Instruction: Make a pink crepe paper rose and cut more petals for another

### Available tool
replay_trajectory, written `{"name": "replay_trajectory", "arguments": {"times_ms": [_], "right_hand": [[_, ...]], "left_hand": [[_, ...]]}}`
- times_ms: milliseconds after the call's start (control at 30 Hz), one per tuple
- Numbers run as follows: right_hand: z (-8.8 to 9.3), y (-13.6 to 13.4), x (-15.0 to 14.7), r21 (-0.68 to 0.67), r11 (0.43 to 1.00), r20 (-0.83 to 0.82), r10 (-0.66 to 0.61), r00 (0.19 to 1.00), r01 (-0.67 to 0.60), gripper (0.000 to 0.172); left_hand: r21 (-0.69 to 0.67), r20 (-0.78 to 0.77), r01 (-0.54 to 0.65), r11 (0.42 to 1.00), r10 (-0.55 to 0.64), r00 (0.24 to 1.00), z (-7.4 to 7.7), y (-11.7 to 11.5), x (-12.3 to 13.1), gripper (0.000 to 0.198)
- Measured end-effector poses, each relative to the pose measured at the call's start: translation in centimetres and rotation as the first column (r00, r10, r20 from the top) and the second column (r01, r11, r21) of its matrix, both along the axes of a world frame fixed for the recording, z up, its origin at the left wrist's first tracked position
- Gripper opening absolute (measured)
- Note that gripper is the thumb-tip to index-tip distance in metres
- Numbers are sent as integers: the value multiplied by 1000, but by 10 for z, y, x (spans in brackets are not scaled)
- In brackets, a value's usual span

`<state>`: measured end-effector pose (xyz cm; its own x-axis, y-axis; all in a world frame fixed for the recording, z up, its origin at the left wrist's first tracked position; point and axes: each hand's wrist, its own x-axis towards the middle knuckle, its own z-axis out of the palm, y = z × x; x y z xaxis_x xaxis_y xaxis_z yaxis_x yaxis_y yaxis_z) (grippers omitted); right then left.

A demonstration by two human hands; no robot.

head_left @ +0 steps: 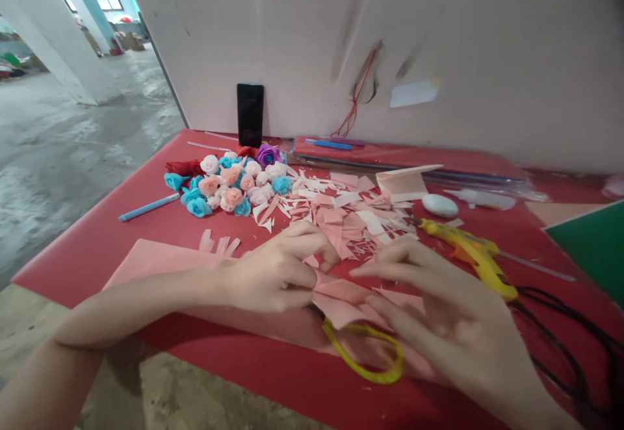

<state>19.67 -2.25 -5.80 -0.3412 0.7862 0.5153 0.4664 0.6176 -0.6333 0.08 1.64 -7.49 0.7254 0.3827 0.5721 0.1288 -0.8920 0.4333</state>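
Note:
My left hand (pixel 280 271) has its fingers curled and pinches the left end of a small folded pink paper piece (pixel 341 297). At the right end of that piece, my right hand (pixel 424 293) has its fingers spread, with a fingertip touching the paper. Under the paper lie scissors with a yellow handle (pixel 363 375); their blades are hidden. A larger pink sheet (pixel 151 264) extends beneath my left wrist. Just beyond my hands is a heap of pink and white paper scraps (pixel 341 212).
Small paper roses (pixel 231 186) cluster at the back left of the red table (pixel 73 254). A phone (pixel 250 115) leans on the wall. To the right are a yellow glue gun (pixel 472 254) with black cable, a white oval object (pixel 439 205) and a bottle (pixel 487 199).

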Motion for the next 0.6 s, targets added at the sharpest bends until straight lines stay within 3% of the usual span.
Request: {"name": "replay_trajectory", "arguments": {"times_ms": [233, 600], "right_hand": [[-7, -3, -3, -51, 998, -110, 39, 993, -44, 9], [-2, -6, -6, -9, 999, 6, -42, 999, 42, 12]], "left_hand": [[-10, 13, 0, 1000, 1, 1000, 1, 0, 1, 30], [127, 4, -14, 992, 14, 1000, 1, 5, 1, 27]]}}
